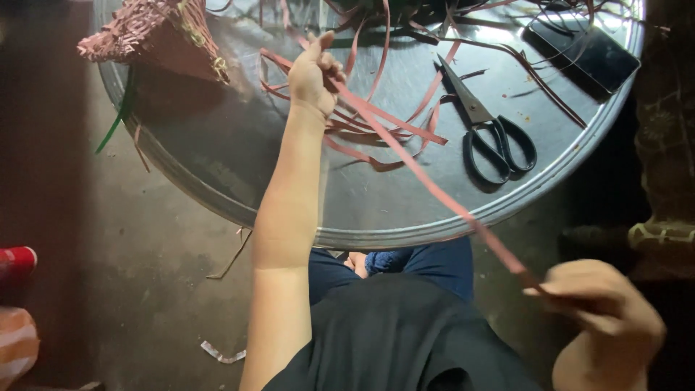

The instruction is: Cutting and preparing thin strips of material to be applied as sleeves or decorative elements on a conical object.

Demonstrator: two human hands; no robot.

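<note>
Strip point(427, 177), pink and flat, runs taut from the left hand point(313, 76), pinching it over the far tray point(405, 232), to the blurred right hand point(604, 308) closed on its near end; scissors point(492, 134) lie right, suggesting a measured cut needing steady tension.

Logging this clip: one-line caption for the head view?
Left hand and right hand stretch a pink strip over a round metal table, beside scissors.
</note>
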